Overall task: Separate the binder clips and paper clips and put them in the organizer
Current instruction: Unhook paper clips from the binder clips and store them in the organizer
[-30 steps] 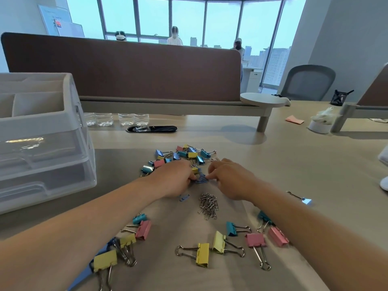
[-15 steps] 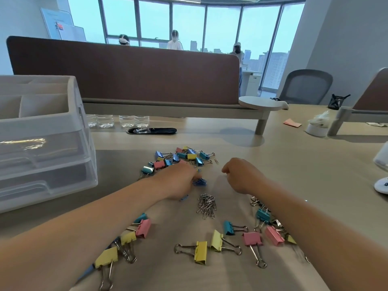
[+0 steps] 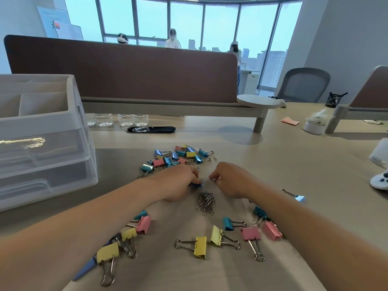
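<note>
Two grips just parted: left grip still pinches the small blue clip, right grip curled, can't tell if holding anything. Sorting's ongoing.

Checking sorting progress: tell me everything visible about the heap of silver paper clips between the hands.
The heap of silver paper clips is a small tangled mound of thin, shiny wire clips, apparently metal, overlapping at all angles. It lies on the pale tabletop, just nearer the person than both hands and beyond the large binder clips. Nothing appears to touch it: the left hand, pinching a small blue clip, and the right hand sit just past it. It is outside the organizer.
</note>
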